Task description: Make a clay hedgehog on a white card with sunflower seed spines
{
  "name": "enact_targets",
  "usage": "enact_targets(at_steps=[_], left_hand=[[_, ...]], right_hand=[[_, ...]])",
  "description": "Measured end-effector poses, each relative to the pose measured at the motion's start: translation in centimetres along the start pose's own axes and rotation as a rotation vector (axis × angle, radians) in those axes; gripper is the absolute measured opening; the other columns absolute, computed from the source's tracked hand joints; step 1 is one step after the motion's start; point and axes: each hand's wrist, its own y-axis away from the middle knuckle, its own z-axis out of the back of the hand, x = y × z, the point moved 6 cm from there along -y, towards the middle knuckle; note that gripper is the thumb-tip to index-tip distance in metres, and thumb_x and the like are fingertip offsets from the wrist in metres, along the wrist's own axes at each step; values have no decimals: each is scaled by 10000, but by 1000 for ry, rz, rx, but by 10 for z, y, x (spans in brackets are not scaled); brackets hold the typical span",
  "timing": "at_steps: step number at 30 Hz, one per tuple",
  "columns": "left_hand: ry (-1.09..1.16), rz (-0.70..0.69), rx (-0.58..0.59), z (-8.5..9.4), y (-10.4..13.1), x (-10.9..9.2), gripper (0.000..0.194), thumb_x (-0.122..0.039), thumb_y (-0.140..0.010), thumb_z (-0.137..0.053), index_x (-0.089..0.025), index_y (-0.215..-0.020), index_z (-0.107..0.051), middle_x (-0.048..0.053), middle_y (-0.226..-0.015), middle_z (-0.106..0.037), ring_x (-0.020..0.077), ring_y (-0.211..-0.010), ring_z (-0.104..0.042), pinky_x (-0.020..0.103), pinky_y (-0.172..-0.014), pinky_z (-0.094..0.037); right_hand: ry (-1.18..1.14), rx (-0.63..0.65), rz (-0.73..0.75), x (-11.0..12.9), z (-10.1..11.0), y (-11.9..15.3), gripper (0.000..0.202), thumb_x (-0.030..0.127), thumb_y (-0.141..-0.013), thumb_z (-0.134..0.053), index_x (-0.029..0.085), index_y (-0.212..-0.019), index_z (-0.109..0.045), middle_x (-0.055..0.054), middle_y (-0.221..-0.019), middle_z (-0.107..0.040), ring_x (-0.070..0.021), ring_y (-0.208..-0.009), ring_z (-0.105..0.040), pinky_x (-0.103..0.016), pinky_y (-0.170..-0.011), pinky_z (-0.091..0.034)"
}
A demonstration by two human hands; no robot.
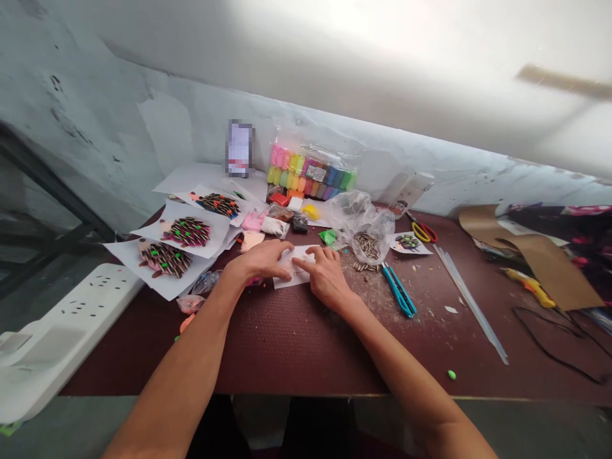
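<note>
Paper [299, 278] lies on the desk [296, 344] beneath the left hand [264, 260] and right hand [329, 275], whose fingers are released and spread. Rightward lie seeds [366, 266], partly bagged, and a cutter [400, 291]; behind are coloured packs [310, 175].

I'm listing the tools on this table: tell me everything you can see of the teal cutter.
The cutter has a teal, plastic-looking body with a dark strip along its length. It lies on the dark red table, slanting, its far end by the clear plastic bag, its near end toward the lower right. Nobody holds it. How far its blade is out is unclear.
</note>
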Motion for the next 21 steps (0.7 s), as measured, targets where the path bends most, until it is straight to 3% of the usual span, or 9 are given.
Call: enact_targets(at_steps=[9, 21], left_hand=[[9, 11, 2, 0, 0, 1, 777, -427, -643, -698, -174, -1353, -512, 96, -1251, -629, 269, -1083, -604, 327, -936, -455], [21, 4, 0, 0, 1, 3, 784, -431, -647, -681, -172, -1365, -505, 90, -1223, -636, 265, -1061, -604, 332, -931, -464]], right_hand=[[67, 91, 24, 5, 1, 8, 429, 199, -968, -413, 338, -1329, -599, -115, -1335, -508, -288, -1141, -417, -431, -962, -278], [-22, 54, 42, 6, 1, 12, 442, 148, -935, -446, 346, -1278, -642, -89, -1339, -515, -269, -1143, -423, -413, -961, -292]])
